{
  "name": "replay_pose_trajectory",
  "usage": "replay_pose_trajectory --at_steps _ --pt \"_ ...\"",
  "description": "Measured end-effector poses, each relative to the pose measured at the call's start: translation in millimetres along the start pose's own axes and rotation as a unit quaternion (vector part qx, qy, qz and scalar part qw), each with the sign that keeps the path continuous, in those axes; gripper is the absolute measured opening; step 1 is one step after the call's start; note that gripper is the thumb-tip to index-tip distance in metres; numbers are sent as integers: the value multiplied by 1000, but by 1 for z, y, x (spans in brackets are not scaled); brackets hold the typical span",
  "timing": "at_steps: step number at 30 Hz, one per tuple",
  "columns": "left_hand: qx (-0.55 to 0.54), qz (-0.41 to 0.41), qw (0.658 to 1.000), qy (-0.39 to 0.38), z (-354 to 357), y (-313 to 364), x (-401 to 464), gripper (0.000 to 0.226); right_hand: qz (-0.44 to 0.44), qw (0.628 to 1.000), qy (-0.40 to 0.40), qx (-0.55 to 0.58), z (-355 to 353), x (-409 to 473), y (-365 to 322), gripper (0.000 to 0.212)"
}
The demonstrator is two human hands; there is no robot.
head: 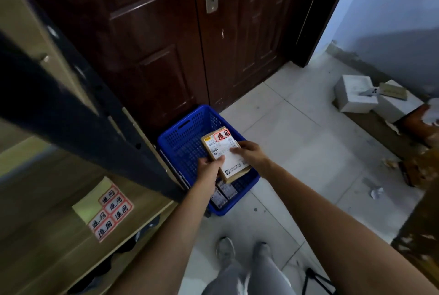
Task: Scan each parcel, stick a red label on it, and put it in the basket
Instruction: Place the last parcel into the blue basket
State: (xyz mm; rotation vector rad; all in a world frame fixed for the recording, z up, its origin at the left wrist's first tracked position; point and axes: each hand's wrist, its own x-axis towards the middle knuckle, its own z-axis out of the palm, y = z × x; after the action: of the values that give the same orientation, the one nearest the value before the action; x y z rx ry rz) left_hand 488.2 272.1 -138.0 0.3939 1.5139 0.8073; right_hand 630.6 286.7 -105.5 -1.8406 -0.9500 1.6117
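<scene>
we have a single wide-angle view from the person's head, looking forward and steeply down. our own legs and shoes [225, 250] sit at the near bottom edge, with both forearms reaching away into the middle. the blue basket [183, 142] on the floor lies centre frame, the dark door [166, 33] far behind it. a shelf [59, 223] crowds in close on the left; straight edges bow outward near the borders.

Parcel storeroom: shelving [71, 95], label sheet [110, 211], basket [183, 133].
</scene>
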Motion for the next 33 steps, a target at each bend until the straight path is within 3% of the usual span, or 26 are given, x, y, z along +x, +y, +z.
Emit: replay_pose_trajectory --at_steps 17,26,33 --pt "-24 13 997 70 37 -19 55 33 19 997 -58 -50 -24 72 9 37" --pt "-66 50 995 60 62 -87 131 34 12 996 -68 -54 -31 157 81 32" --pt "-39 33 995 82 60 -164 217 37 19 996 -55 -65 -6 248 172 29"
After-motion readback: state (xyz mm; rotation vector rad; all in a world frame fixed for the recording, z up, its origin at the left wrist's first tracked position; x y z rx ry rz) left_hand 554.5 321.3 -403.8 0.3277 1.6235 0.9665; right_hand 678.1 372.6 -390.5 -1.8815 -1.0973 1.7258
